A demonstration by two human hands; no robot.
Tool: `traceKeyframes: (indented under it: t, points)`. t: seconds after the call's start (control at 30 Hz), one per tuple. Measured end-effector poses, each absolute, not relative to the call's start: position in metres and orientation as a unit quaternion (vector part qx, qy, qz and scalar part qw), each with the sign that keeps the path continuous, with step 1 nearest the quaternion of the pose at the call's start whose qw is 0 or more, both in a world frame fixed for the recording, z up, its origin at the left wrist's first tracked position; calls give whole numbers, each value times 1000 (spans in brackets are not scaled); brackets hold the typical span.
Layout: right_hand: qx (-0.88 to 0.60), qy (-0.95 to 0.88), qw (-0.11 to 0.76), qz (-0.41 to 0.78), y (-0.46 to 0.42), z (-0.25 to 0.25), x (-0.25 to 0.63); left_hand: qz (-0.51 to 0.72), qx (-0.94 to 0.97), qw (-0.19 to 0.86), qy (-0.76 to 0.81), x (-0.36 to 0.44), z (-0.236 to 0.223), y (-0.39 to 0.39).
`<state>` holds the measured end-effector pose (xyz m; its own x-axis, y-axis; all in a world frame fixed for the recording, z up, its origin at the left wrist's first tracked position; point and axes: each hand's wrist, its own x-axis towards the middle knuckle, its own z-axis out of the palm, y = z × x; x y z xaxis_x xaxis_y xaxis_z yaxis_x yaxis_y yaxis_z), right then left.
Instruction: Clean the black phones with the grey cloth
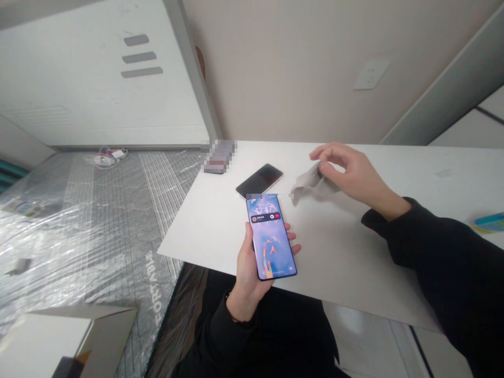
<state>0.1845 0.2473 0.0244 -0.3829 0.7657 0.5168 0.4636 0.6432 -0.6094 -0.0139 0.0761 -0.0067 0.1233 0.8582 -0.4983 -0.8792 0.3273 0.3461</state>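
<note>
My left hand point(247, 268) is wrapped round a smartphone point(272, 241), its lit screen facing up with a clock and a call banner on a blue-purple background. To the right, my right hand point(346, 170) pinches a light grey cloth point(313, 184) between thumb and fingers, just over the white table point(334, 257). A second phone point(260, 181), dark-screened and with a pale edge, lies flat on the table beyond the held one. The fingers behind the lit phone show only at their tips.
A blurred-out dark object point(220, 156) lies at the table's far left corner. A blue item point(488, 220) is at the right edge. Left of the table is a plastic-wrapped mattress point(118, 220), with a white box point(59, 336) at lower left. A wall socket point(372, 73) is behind.
</note>
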Motion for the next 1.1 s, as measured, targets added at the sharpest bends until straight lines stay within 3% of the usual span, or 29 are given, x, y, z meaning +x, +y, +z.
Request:
traceKeyframes:
  t: [0.13, 0.87, 1.1]
  points:
    - [-391, -771, 416, 281, 235, 34, 180, 580, -16, 748, 321, -14, -7, 77]
    - [-398, -838, 324, 186, 222, 50, 178, 584, -11, 751, 308, -13, -7, 76]
    - [-232, -932, 234, 151, 208, 47, 171, 582, -7, 753, 307, -14, -7, 76]
